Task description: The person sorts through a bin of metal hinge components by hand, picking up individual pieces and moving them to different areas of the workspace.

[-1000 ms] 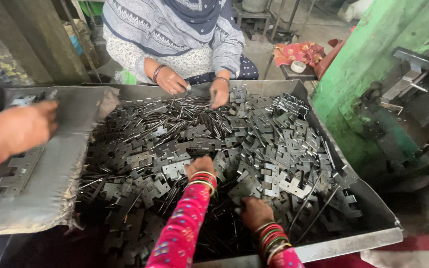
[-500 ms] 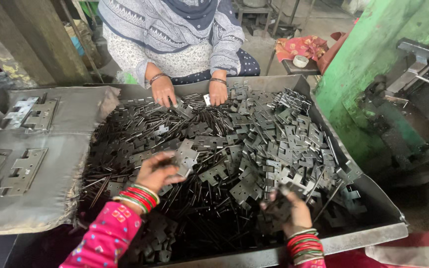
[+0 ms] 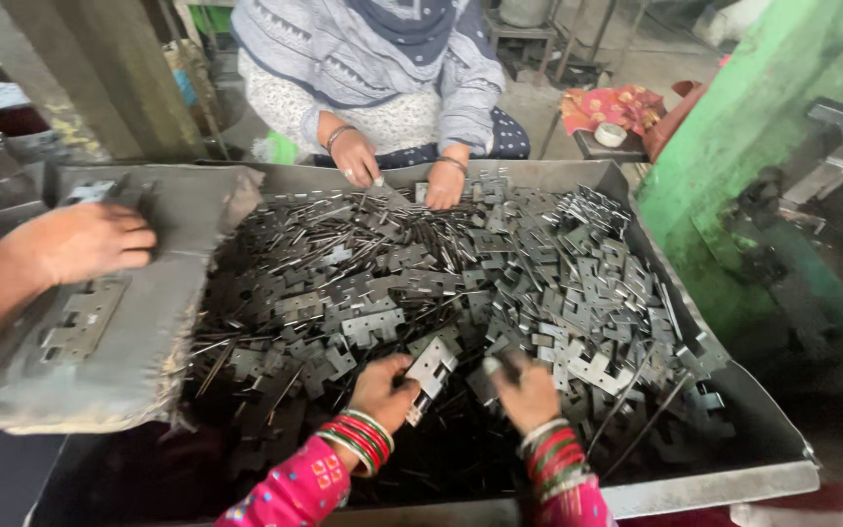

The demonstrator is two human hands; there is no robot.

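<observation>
Grey stamped-steel hinge plates and thin dark metal pins (image 3: 343,259) fill a wide, shallow sheet-metal tray (image 3: 734,478) that takes up the middle of the frame. At the lower centre, the person's left hand (image 3: 382,390) — red and green bangles at the wrist, bright pink patterned sleeve below — has its fingers curled around one flat grey hinge plate with notched edges (image 3: 431,366), lifted just clear of the heap and tilted. Just to the right of it, the right hand (image 3: 529,390), also ringed with bangles, is closed with its fingers tucked down into the pile; something dark sits in its grip, but whether it is a pin or a plate cannot be told. The two hands are near each other, not touching. Across the tray, at the upper centre, a seated co-worker in a grey patterned shawl rests both hands (image 3: 358,156) on the far edge of the heap, fingers bent on small parts there. At the left edge of the frame another person's hand (image 3: 85,239) lies palm down on a worn grey padded cloth (image 3: 119,390) draped over the tray's left side, beside assembled grey hinges (image 3: 80,322) laid flat on it. A green-painted machine frame (image 3: 763,127) stands at the upper right.
</observation>
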